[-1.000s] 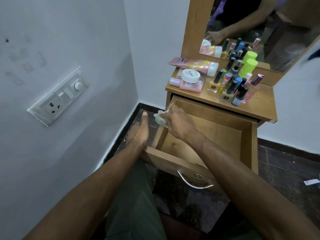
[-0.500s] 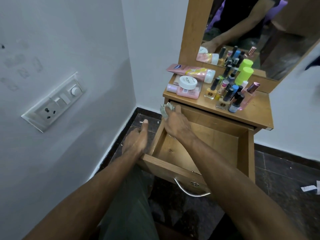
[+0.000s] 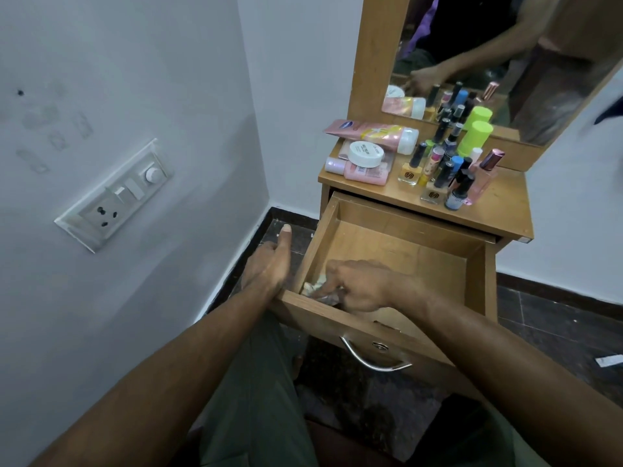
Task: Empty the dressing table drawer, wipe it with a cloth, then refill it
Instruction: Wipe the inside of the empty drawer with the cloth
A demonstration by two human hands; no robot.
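Inside open drawer [image 3: 397, 251]: only cloth [image 3: 312, 288], pinched by R hand [image 3: 357, 284]; L hand [image 3: 269, 264] flat outside.

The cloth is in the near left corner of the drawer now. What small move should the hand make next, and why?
Probably slide the cloth rightward along the inside of the front wall. The right hand presses it into the near left corner of the drawer, the left hand rests at the outer left side, and the bare floor to the right looks not yet reached.
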